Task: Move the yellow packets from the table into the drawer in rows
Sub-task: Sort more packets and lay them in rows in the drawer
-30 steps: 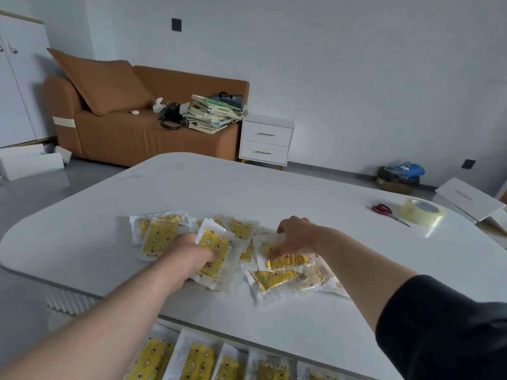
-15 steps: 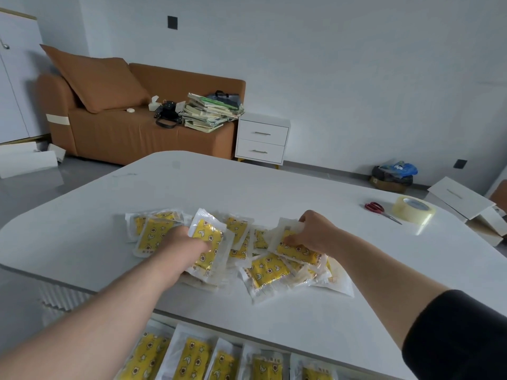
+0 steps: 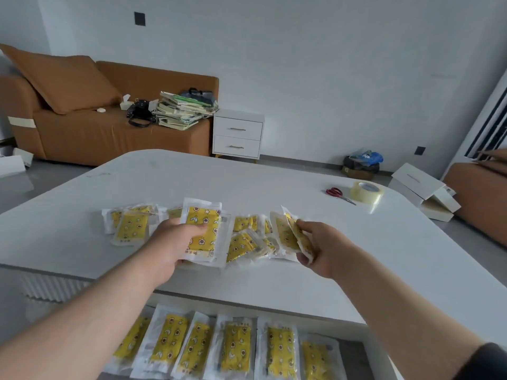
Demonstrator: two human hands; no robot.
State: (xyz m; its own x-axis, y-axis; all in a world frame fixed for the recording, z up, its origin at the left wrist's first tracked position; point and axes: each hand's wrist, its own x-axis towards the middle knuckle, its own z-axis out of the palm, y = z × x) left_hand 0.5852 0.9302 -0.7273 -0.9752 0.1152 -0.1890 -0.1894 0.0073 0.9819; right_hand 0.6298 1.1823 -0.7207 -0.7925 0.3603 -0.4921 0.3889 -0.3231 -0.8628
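- Both hands have come up off the pile since half a second ago. The left hand [image 3: 175, 242] grips a stack of yellow packets [image 3: 204, 226], fingers curled over the front, and the stack now stands more upright, facing us.
- The right hand [image 3: 319, 249] was down on the heap a moment ago. Now it pinches its own packets [image 3: 295, 234] and has them lifted and tipped on edge.
- The loose pile [image 3: 244, 239] lies on the table between the two hands, thinner than before. A few packets [image 3: 131, 226] still lie flat at 9 o'clock of the left hand.
- The view has dipped, so more of the drawer [image 3: 354, 352] shows at 6 o'clock, under the table's near edge. A row of packets [image 3: 233, 346] lies in it side by side, overlapping slightly.
- The table [image 3: 247, 182] is white with rounded corners. At 2 o'clock on it sit red-handled scissors [image 3: 338, 194], just beside a roll of clear tape [image 3: 366, 191], well apart from the packets.
- Behind, at 10 o'clock, there is a brown sofa [image 3: 109, 133] with a cushion [image 3: 65, 78], a black bag [image 3: 140, 113] and a stack of books [image 3: 183, 111].
- A white nightstand [image 3: 237, 137] stands at 12 o'clock against the wall, just beside the sofa's end.
- On the floor at 2 o'clock are some bags [image 3: 360, 163] and white boxes [image 3: 419, 187].
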